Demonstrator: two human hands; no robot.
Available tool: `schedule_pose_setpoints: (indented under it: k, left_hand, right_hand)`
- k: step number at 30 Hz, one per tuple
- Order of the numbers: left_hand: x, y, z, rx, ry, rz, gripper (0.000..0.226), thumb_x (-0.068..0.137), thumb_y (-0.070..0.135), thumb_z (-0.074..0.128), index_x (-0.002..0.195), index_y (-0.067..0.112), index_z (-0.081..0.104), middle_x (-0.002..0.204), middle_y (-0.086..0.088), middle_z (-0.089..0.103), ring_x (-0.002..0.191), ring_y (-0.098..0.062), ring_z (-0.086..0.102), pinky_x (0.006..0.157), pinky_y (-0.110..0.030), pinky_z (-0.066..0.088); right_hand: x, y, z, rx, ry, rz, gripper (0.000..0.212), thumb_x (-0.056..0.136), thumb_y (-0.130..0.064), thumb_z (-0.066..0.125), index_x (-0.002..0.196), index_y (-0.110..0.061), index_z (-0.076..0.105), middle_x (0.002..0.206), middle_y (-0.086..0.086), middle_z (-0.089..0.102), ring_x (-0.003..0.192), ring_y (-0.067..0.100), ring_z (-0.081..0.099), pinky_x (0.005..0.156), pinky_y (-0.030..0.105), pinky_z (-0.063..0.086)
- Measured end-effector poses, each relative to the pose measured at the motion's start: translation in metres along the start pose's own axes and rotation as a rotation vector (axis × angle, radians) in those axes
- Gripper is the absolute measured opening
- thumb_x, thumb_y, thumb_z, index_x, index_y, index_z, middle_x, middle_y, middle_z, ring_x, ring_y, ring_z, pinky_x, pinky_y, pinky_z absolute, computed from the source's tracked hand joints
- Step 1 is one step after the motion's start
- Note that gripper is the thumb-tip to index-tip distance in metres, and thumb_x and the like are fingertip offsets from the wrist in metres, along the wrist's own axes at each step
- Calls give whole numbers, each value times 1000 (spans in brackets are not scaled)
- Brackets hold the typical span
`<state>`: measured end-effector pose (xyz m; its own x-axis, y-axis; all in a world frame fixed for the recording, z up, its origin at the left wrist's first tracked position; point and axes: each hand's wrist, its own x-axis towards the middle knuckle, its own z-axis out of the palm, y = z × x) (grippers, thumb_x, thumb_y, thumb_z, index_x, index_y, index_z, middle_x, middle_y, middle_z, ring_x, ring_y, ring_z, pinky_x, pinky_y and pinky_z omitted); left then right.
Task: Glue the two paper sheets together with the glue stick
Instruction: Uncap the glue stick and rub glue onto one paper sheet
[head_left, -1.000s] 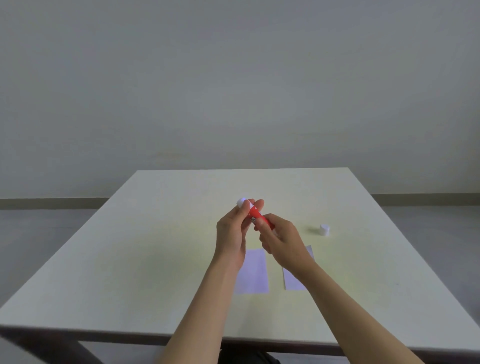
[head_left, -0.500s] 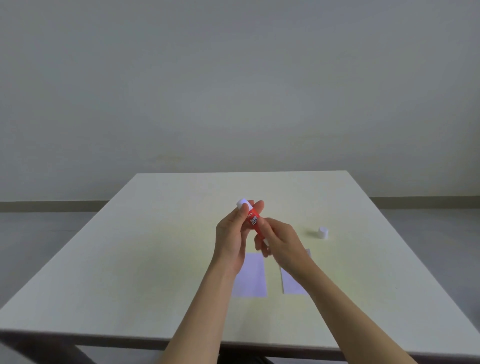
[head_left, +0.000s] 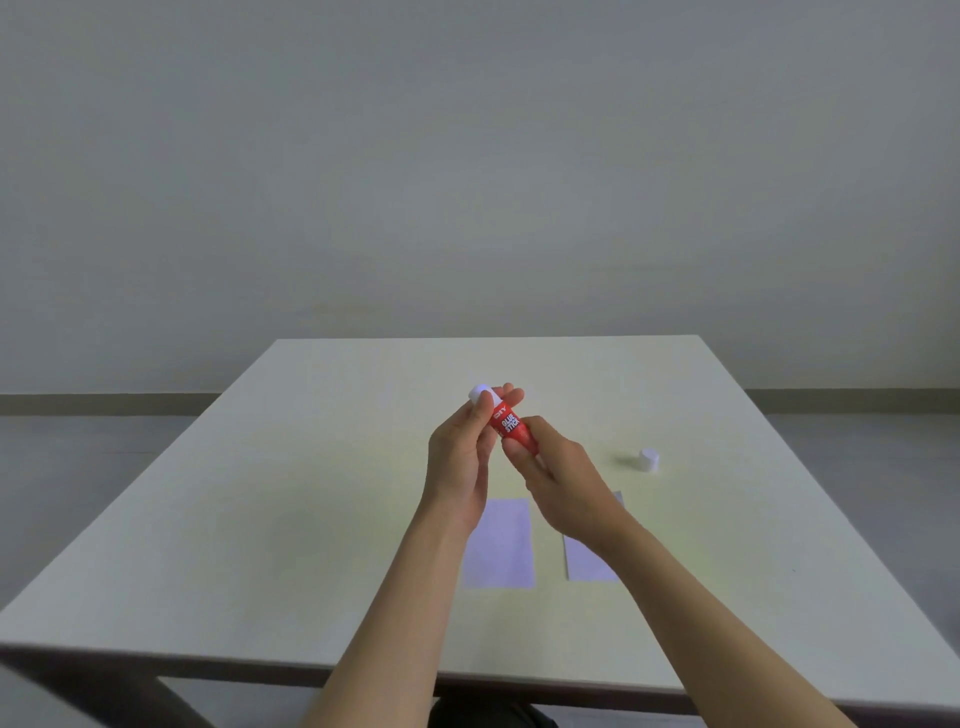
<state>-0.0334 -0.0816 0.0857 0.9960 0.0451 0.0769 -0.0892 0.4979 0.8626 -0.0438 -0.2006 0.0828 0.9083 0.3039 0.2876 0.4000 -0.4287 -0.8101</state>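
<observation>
I see the glue stick (head_left: 510, 426) held up above the table (head_left: 311, 493), a red tube tilted with its white upper end pointing up and away to the left, and white lettering along its side. My left hand (head_left: 462, 457) pinches the upper part of the tube, thumb on the near side and fingertips (head_left: 511, 397) curled round the far side just under the white end. My right hand (head_left: 563, 480) grips the lower end, its fingers closed tight round the base so that the bottom of the tube is hidden from me. Both hands are closed on the stick and touch each other near its middle. Below them, flat on the table, lie the two paper sheets: the left sheet (head_left: 501, 545) shows almost whole, just beside my left wrist, while the right sheet (head_left: 589, 564) is mostly covered by my right forearm, with only a strip and one far corner showing. The sheets lie side by side with a narrow gap of bare table between them, not overlapping. Off to the right, well apart from the sheets and my hands, a small white cap (head_left: 649, 460) stands on the table by itself.
</observation>
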Motion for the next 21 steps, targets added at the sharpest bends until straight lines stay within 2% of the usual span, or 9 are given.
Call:
schedule_pose_setpoints:
  k: [2,6,9,12,14,16,17,19,21]
  left_hand:
    - [1,-1,-2,1,-22,-14,19,77,38,62,78,23,74,107,-3,73,101,-14,66,95,-36,46]
    - [2,-4,-7,66,-75,-22,22,79,42,59,78,28,75,107,4,73,91,-14,64,89,-37,42]
    - [2,-6,-9,120,-112,-13,23,79,45,58,81,29,75,106,6,74,86,-9,67,89,-35,41]
    - [3,-8,-13,222,-125,-21,33,78,50,60,98,27,72,112,10,72,106,-2,64,96,-27,42]
    - [3,-9,-23,425,-167,-20,38,79,56,59,109,35,66,121,18,66,122,3,53,99,-18,40]
    - [2,-10,-41,664,-217,-59,37,85,43,62,122,37,57,133,17,57,130,1,45,98,-12,39]
    - [2,-12,-52,803,-242,-94,45,85,36,65,129,33,53,138,14,52,133,0,41,101,-14,35]
    - [-2,-13,-75,1128,-307,-176,64,80,36,72,138,29,45,146,14,42,134,0,36,105,-18,28]
    - [-6,-15,-92,1331,-360,-228,75,76,37,75,141,28,41,152,15,32,138,-3,31,109,-21,26]
  right_hand:
    - [0,-1,-3,89,-56,47,22,98,-24,43,81,-10,44,67,6,43,57,18,37,52,27,33]
    - [0,1,-8,266,-142,95,21,99,-21,40,84,-9,49,68,-2,45,51,10,41,48,15,38]
    - [-1,3,-9,319,-170,108,22,99,-22,39,89,-8,53,68,-3,46,49,7,43,49,15,40]
    - [1,9,-10,254,-132,116,21,98,-22,43,89,-6,53,68,3,44,53,16,42,53,25,39]
    - [3,16,-14,165,-49,130,17,95,-21,49,100,-5,55,65,2,47,51,16,44,54,27,38]
    - [5,27,-20,117,64,169,17,91,-21,58,106,-13,54,63,-4,54,44,3,49,50,21,41]
    - [5,32,-24,122,116,194,19,88,-21,62,104,-14,54,63,-4,57,40,-1,50,46,18,41]
    - [6,39,-30,122,194,227,18,84,-21,67,94,-11,57,59,-2,59,36,0,48,40,15,41]
    - [5,45,-29,125,221,245,16,82,-22,68,83,-8,61,57,-2,58,39,5,47,42,19,41]
